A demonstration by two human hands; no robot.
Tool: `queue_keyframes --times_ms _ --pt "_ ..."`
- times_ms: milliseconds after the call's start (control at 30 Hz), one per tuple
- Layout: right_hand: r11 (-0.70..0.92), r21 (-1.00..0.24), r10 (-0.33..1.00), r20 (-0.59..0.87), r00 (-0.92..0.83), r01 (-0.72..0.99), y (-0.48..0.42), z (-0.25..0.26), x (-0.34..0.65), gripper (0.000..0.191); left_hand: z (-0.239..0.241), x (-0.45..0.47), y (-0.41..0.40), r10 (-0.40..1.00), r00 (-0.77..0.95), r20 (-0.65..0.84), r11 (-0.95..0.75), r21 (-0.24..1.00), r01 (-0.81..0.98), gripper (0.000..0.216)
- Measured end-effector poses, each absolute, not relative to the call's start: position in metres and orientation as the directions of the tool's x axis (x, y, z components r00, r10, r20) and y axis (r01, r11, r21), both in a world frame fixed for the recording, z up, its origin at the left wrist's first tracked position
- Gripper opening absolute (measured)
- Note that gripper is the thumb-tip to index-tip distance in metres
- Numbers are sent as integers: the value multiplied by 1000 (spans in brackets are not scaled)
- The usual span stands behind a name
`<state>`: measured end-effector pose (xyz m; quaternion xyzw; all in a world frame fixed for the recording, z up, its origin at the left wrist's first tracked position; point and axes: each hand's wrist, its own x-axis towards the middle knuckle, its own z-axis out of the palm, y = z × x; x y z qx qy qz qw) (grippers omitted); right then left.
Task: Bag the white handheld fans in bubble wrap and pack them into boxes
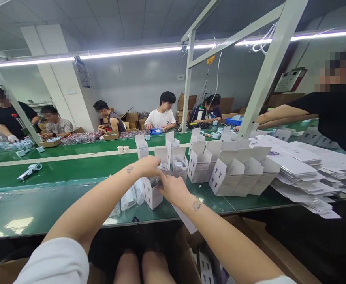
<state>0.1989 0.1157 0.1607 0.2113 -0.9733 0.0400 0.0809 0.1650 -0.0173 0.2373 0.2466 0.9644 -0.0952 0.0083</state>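
Note:
My left hand point(147, 165) is curled over the open top of a small white box point(151, 193) standing on the green bench. Its fingers close on a clear plastic-wrapped item point(157, 180) sitting in the box mouth. My right hand point(173, 188) grips the box's right side and flap, fingers closed on it. Clear plastic bags point(130, 197) lie just left of the box.
Several open white boxes point(235, 171) stand in rows to the right, beside stacks of flat white cartons point(303, 165). A white tool point(29, 171) lies on the green conveyor point(72, 165). Other people sit across the line, and a person in black stands at right.

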Motion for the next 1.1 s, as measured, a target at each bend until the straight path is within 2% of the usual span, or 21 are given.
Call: queue_keyframes --times_ms 133,233,333,433,533,667,767,867,967,1033,1100 --pt "897 -43 -426 171 -888 -439 119 157 197 63 201 186 -18 538 -838 -88 812 -214 543 39" --pt "899 -19 -422 228 -878 -437 127 154 199 63 169 199 -23 532 -846 42 820 -276 502 42" --pt "927 -27 -330 416 -848 -374 143 153 205 47 149 206 -29 464 -876 130 864 -284 416 33" --pt "932 -92 -195 687 -700 -350 159 155 211 37 149 210 -34 473 -878 74 867 -216 449 30" --pt "834 -106 -229 826 -515 -541 165 152 212 31 173 214 -52 439 -896 61 897 -84 434 20" --pt "541 -56 -449 824 -345 -839 162 132 200 12 227 207 -109 337 -919 203 932 68 356 9" --pt "411 -31 -528 806 -266 -911 164 115 186 8 252 178 -161 257 -914 315 962 12 274 8" --pt "379 -30 -524 817 -241 -925 170 104 173 19 244 128 -206 135 -929 344 991 -63 121 10" --pt "371 12 -499 846 -188 -929 171 99 163 32 213 73 -237 24 -958 286 997 -73 4 19" --pt "397 29 -461 871 -172 -917 170 97 159 36 189 42 -254 -37 -966 256 995 -79 -59 22" --pt "445 -11 -392 897 -206 -896 166 94 156 35 168 17 -270 -97 -965 243 990 -73 -118 21"
